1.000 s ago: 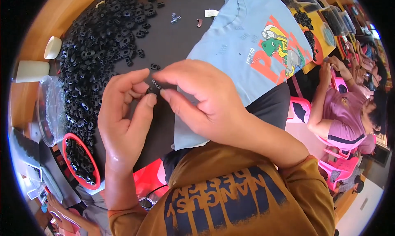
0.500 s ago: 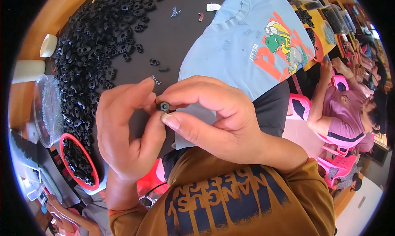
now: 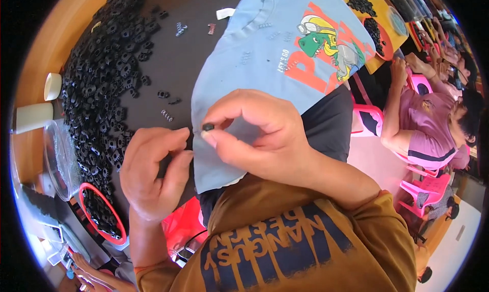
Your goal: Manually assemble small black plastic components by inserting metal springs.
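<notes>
Between the thumb and forefinger of my right hand (image 3: 265, 131) is a small black plastic part (image 3: 208, 127), held above the edge of a light blue shirt (image 3: 229, 78) with a dinosaur print. My left hand (image 3: 155, 170) is just to the left, fingers curled but thumb and forefinger apart, with nothing seen between them. Beyond it a small coil spring (image 3: 167, 115) lies on the dark table (image 3: 173, 63). Two loose black parts (image 3: 163, 94) rest near that spring. Several more springs lie on the shirt.
A large heap of black plastic parts (image 3: 102, 78) covers the table's left side. Beside it are a clear container of springs (image 3: 60, 157) and a red-rimmed bowl (image 3: 122, 231) of black parts. A co-worker in a purple shirt (image 3: 425, 121) sits at the right.
My hands have separated; the left has released the black part, which stays in my right hand. The view has shifted, so the shirt and heap appear farther left.
</notes>
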`<state>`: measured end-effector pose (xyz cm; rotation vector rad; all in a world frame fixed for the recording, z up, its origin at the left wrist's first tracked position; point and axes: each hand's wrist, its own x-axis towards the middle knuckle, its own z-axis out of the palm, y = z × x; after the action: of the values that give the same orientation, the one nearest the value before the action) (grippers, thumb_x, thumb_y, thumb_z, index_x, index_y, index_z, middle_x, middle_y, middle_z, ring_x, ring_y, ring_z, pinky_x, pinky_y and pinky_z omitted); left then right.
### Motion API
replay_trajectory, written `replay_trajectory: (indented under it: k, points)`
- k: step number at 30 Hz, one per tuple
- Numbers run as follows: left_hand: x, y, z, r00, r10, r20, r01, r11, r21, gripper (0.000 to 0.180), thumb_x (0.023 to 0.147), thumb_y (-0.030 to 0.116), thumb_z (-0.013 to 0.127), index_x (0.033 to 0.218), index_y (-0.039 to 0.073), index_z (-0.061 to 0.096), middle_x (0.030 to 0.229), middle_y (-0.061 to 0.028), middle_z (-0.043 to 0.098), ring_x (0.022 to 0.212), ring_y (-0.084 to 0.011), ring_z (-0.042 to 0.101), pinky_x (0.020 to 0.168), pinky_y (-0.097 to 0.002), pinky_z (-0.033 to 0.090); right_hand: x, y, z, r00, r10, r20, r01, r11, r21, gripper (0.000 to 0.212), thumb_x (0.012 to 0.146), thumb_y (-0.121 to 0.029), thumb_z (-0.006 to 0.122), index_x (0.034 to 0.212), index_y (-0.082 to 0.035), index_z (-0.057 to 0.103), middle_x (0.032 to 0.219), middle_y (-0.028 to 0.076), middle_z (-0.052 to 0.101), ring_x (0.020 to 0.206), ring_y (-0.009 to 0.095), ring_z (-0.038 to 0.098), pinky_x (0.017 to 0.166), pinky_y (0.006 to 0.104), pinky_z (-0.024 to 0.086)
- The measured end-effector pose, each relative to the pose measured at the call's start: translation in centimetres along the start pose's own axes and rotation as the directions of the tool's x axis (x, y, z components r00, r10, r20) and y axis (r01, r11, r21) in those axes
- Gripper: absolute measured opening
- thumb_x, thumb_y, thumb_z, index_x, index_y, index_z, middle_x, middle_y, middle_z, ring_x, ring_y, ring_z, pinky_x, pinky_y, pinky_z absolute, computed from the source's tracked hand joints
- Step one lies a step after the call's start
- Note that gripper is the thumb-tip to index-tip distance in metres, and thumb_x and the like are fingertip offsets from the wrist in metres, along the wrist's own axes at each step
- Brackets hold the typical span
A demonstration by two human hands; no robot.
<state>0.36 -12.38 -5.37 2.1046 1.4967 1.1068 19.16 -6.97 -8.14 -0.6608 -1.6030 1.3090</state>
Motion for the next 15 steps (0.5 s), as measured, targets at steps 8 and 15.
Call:
replay_trajectory:
  k: [8,15]
  points:
    - [4.6,1.4,0.4,0.991,-0.074,0.107,0.067,0.995,0.069,0.018,0.076,-0.008,0.062,0.093,-0.001,0.063,0.078,-0.0092,0.058,0.067,-0.0190,0.056,0.061,-0.0274,0.044,0.5,2.2,-1.7,0.991,-0.127,0.030,0.130,0.981,-0.146,0.015,0.072,0.004,0.067,0.084,-0.001,0.061,0.080,0.008,0.062,0.070,0.018,0.060,0.062,0.0267,0.049]
    - [8.6,-1.4,1.7,0.996,-0.067,0.056,0.049,0.961,0.273,0.014,0.083,0.001,0.059,0.097,0.000,0.061,0.078,-0.0084,0.056,0.067,-0.0163,0.054,0.062,-0.0263,0.044,0.7,2.3,-1.8,0.991,-0.109,0.077,0.119,0.984,-0.135,0.014,0.073,0.003,0.067,0.084,-0.002,0.060,0.078,0.007,0.061,0.068,0.017,0.059,0.060,0.0268,0.047]
